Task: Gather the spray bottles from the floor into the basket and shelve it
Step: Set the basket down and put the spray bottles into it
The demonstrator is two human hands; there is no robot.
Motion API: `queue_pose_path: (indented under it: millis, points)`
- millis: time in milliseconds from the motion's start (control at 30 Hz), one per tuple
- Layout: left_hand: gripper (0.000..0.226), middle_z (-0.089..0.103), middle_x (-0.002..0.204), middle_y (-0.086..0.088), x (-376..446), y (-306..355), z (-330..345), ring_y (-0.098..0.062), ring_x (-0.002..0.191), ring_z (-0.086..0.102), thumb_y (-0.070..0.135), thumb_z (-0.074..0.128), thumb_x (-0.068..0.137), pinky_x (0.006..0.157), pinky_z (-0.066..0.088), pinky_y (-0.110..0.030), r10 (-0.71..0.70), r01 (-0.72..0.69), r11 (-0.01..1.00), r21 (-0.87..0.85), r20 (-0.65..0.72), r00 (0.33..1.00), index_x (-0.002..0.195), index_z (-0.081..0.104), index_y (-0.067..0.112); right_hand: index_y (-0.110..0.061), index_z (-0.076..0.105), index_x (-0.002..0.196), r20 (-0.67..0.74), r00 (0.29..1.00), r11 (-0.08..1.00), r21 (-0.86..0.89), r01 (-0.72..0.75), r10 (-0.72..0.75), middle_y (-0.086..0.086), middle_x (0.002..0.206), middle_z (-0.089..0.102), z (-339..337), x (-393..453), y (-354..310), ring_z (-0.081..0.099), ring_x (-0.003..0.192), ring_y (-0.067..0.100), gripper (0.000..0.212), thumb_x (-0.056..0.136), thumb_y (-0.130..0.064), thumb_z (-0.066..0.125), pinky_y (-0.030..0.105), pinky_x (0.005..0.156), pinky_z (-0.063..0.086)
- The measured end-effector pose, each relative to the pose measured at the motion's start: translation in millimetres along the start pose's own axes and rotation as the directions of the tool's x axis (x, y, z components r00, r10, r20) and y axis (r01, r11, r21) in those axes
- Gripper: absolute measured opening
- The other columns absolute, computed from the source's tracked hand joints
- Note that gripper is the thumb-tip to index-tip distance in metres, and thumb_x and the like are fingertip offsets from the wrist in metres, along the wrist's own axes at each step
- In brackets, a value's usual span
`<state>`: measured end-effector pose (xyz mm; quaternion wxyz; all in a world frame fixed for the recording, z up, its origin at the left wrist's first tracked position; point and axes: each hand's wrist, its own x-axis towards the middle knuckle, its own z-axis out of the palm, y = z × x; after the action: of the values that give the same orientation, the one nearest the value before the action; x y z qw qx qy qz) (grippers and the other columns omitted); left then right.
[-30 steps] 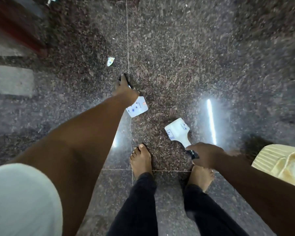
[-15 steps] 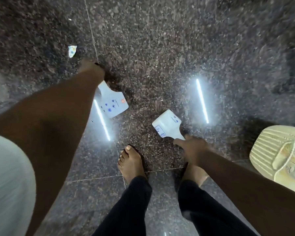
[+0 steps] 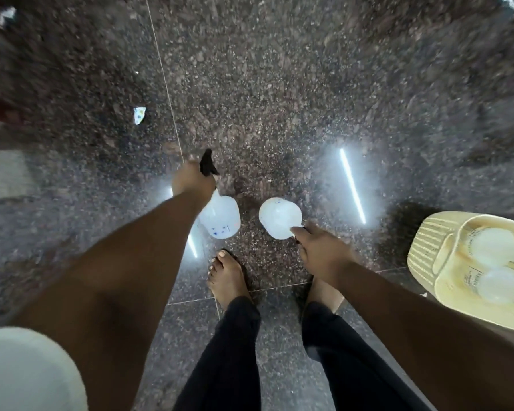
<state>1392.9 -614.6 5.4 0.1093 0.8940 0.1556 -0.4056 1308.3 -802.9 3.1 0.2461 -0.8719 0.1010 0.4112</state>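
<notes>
Two spray bottles are held off the dark granite floor (image 3: 279,84), both near the centre of the frame. The left hand (image 3: 192,180) is wrapped shut round the neck of the left bottle (image 3: 220,218), black trigger head (image 3: 207,163) sticking out above the knuckles. The right hand (image 3: 324,256) is curled closed over the top of the right bottle (image 3: 279,218); its trigger is hidden under the hand, so finger placement cannot be told exactly. The cream basket (image 3: 428,241) is seen at the right edge, on the floor, with two bottles already lying in it (pale bodies, black caps).

Risk, as judged: both bottles hang from their heads only, so a loose grip or a fast swing toward the basket could drop one on the feet or floor. The basket is partly filled; a careless drop-in could knock a bottle out. A small scrap (image 3: 139,115) at upper left is not part of the task.
</notes>
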Motion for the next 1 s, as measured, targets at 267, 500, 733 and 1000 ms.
queue_pose_path:
  millis: [267, 500, 733, 1000]
  points:
    - [0.017, 0.071, 0.073, -0.014, -56.6, 112.6, -68.1, -0.03, 0.063, 0.062, 0.018, 0.06, 0.079, 0.052, 0.041, -0.028, 0.32, -0.327, 0.942, 0.075, 0.098, 0.942, 0.089, 0.073, 0.018, -0.016, 0.045, 0.128, -0.062, 0.988, 0.98, 0.154, -0.128, 0.139, 0.012, 0.123, 0.057, -41.1, -105.8, 30.6, 0.061, 0.105, 0.035, 0.038, 0.091, -0.015, 0.043, 0.044, 0.084, 0.054]
    - [0.015, 0.072, 0.068, -0.007, -166.6, 215.5, -6.0, -0.026, 0.065, 0.067, 0.036, 0.07, 0.078, 0.057, 0.051, -0.031, 0.548, -0.591, 0.798, 0.114, 0.272, 0.791, 0.082, 0.073, 0.021, -0.014, 0.046, 0.124, -0.213, 0.906, 0.888, 0.371, -0.272, 0.366, 0.012, 0.121, 0.057, -38.4, -203.3, 93.2, 0.062, 0.1, 0.034, 0.035, 0.089, -0.016, 0.044, 0.036, 0.069, 0.043]
    - [0.014, 0.06, 0.051, 0.004, -266.2, 284.8, 70.5, -0.014, 0.047, 0.058, 0.031, 0.07, 0.079, 0.041, 0.037, -0.019, 0.686, -0.78, 0.618, 0.102, 0.415, 0.598, 0.073, 0.067, 0.019, -0.02, 0.051, 0.121, -0.321, 0.684, 0.693, 0.616, -0.376, 0.656, 0.008, 0.112, 0.064, -32.7, -293.5, 158.1, 0.063, 0.094, 0.033, 0.034, 0.088, -0.024, 0.048, 0.035, 0.065, 0.046]
    - [0.016, 0.07, 0.07, 0.001, -299.0, 297.3, 133.5, -0.016, 0.064, 0.062, 0.029, 0.069, 0.079, 0.051, 0.044, -0.023, 0.737, -0.837, 0.537, 0.11, 0.423, 0.528, 0.09, 0.073, 0.018, -0.019, 0.053, 0.118, -0.219, 0.484, 0.408, 0.852, -0.329, 0.847, 0.011, 0.105, 0.066, -3.1, -320.6, 202.9, 0.062, 0.088, 0.034, 0.029, 0.09, -0.024, 0.047, 0.031, 0.061, 0.041]
